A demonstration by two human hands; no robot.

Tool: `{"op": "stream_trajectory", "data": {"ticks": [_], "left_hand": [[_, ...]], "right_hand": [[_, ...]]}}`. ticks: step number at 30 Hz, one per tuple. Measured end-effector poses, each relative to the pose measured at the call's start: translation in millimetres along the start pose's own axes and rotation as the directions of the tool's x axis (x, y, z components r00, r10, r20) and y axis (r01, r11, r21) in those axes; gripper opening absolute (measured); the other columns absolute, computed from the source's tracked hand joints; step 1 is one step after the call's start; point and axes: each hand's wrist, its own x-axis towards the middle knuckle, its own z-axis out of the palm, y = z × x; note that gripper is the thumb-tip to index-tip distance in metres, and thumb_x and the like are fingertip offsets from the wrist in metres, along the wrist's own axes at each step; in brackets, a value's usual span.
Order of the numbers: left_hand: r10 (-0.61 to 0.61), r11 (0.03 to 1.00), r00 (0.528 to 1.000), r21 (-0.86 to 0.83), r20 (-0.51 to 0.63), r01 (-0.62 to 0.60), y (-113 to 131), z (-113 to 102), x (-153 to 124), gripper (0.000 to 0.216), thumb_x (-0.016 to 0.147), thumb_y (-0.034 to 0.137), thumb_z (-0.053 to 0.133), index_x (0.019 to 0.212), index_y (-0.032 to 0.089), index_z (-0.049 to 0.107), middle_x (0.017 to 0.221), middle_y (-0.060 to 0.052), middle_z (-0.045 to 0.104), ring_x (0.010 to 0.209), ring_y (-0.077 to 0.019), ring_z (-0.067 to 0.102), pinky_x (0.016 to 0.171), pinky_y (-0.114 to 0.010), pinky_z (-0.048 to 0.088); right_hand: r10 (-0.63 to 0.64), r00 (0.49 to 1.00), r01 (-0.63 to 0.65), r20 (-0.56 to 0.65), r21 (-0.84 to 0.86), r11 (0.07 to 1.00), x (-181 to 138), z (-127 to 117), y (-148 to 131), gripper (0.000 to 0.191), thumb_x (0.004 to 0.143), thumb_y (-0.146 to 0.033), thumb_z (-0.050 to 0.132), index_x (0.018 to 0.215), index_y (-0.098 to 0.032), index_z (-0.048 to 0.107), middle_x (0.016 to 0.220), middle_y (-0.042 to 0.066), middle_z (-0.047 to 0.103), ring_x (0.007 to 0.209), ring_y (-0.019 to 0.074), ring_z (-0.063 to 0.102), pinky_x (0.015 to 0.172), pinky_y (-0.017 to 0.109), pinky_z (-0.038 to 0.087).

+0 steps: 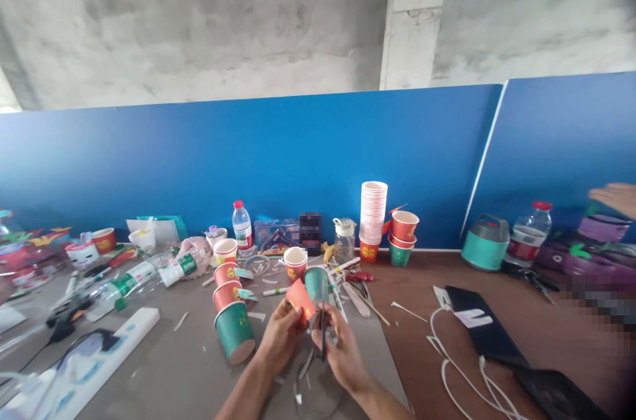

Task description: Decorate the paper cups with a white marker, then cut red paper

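Note:
My left hand pinches a small orange-red paper piece, held up in front of me. Close beside it, my right hand is closed around a slim dark tool that looks like scissors seen edge-on, its blurred blades pointing away from me. Just behind the hands is a green paper cup, partly covered by them. A red and white cup stands further back. To the left lies a row of joined red and green cups with small paper tabs on the side.
A tall cup stack, a glass jar and a water bottle line the blue partition. A white power strip lies left; white cables and a dark flat device lie right. Another person's hand shows far right.

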Motion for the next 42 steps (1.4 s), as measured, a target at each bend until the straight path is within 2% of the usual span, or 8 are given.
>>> {"op": "stream_trajectory", "data": {"ticks": [2, 6, 14, 20, 25, 30, 34, 42], "left_hand": [[0.002, 0.997, 0.997, 0.073, 0.077, -0.007, -3.7, 5.5, -3.6, 0.031, 0.06, 0.022, 0.077, 0.089, 0.016, 0.066, 0.078, -0.003, 0.07, 0.067, -0.0136, 0.063, 0.067, -0.024, 0.047], [-0.062, 0.989, 0.982, 0.146, 0.181, 0.035, -8.8, 13.1, -10.1, 0.032, 0.06, 0.028, 0.076, 0.087, 0.013, 0.067, 0.078, -0.007, 0.07, 0.071, -0.0176, 0.062, 0.072, -0.028, 0.045], [-0.037, 0.982, 0.991, 0.19, 0.128, 0.012, 11.1, -9.7, -0.1, 0.023, 0.066, 0.034, 0.072, 0.068, 0.015, 0.061, 0.063, 0.001, 0.06, 0.058, -0.0095, 0.053, 0.059, -0.021, 0.041], [-0.161, 0.947, 0.966, 0.307, 0.2, 0.094, 12.5, 0.0, -9.6, 0.034, 0.058, 0.022, 0.076, 0.088, 0.015, 0.062, 0.077, -0.003, 0.064, 0.062, -0.0115, 0.057, 0.057, -0.021, 0.042], [-0.275, 0.858, 0.936, 0.494, 0.218, 0.138, 1.1, 7.3, -14.2, 0.025, 0.055, 0.02, 0.077, 0.076, 0.012, 0.065, 0.06, 0.001, 0.059, 0.048, -0.0068, 0.049, 0.048, -0.019, 0.039], [-0.049, 0.981, 0.998, 0.189, 0.027, 0.043, -1.3, -0.3, -2.4, 0.024, 0.058, 0.027, 0.078, 0.071, 0.013, 0.063, 0.058, 0.002, 0.062, 0.05, -0.0079, 0.054, 0.055, -0.021, 0.044], [0.0, 0.996, 0.999, 0.088, -0.037, 0.003, 3.0, -6.4, 3.9, 0.025, 0.061, 0.03, 0.076, 0.076, 0.018, 0.061, 0.066, 0.003, 0.066, 0.056, -0.01, 0.061, 0.067, -0.025, 0.048], [-0.018, 1.0, 0.998, 0.018, 0.068, 0.017, -0.6, -1.2, -2.1, 0.022, 0.063, 0.026, 0.075, 0.079, 0.015, 0.065, 0.067, -0.001, 0.068, 0.057, -0.0123, 0.063, 0.066, -0.026, 0.047]], "right_hand": [[0.085, 0.996, -0.081, -0.019, 0.166, 0.983, 3.1, -0.4, 1.4, 0.037, 0.071, -0.034, 0.065, 0.104, -0.019, 0.056, 0.093, 0.008, 0.066, 0.081, 0.0227, 0.062, 0.071, 0.032, 0.05], [0.243, 0.969, -0.245, 0.052, 0.367, 0.897, 10.4, -2.6, 10.1, 0.034, 0.068, -0.033, 0.067, 0.096, -0.019, 0.052, 0.074, 0.003, 0.066, 0.063, 0.0185, 0.061, 0.057, 0.028, 0.048], [0.212, 0.969, -0.24, 0.13, 0.262, 0.935, 14.3, -10.2, 9.4, 0.04, 0.063, -0.015, 0.064, 0.1, -0.024, 0.052, 0.059, -0.004, 0.059, 0.052, 0.0155, 0.054, 0.048, 0.025, 0.043], [0.247, 0.969, -0.235, 0.008, 0.333, 0.913, 17.9, -12.8, 19.1, 0.046, 0.065, -0.025, 0.068, 0.106, -0.02, 0.047, 0.065, -0.003, 0.059, 0.056, 0.0143, 0.055, 0.053, 0.025, 0.045], [0.201, 0.979, -0.187, -0.014, 0.306, 0.933, 19.9, -15.1, 20.6, 0.045, 0.068, -0.037, 0.07, 0.105, -0.019, 0.051, 0.07, 0.0, 0.061, 0.062, 0.0156, 0.057, 0.059, 0.026, 0.046], [0.11, 0.988, -0.089, -0.106, 0.186, 0.978, 17.6, -20.1, 11.2, 0.037, 0.076, -0.045, 0.062, 0.103, -0.02, 0.054, 0.085, 0.004, 0.062, 0.074, 0.0168, 0.058, 0.071, 0.029, 0.047], [0.087, 0.996, -0.087, 0.0, 0.041, 0.995, 9.2, -16.9, 10.6, 0.039, 0.076, -0.044, 0.062, 0.105, -0.019, 0.057, 0.086, 0.005, 0.063, 0.074, 0.0184, 0.058, 0.069, 0.03, 0.048], [-0.003, 0.991, 0.022, 0.131, -0.148, 0.989, -2.3, -5.0, 4.3, 0.032, 0.078, -0.032, 0.058, 0.107, -0.019, 0.06, 0.087, 0.006, 0.064, 0.078, 0.0208, 0.059, 0.073, 0.03, 0.048]]}}
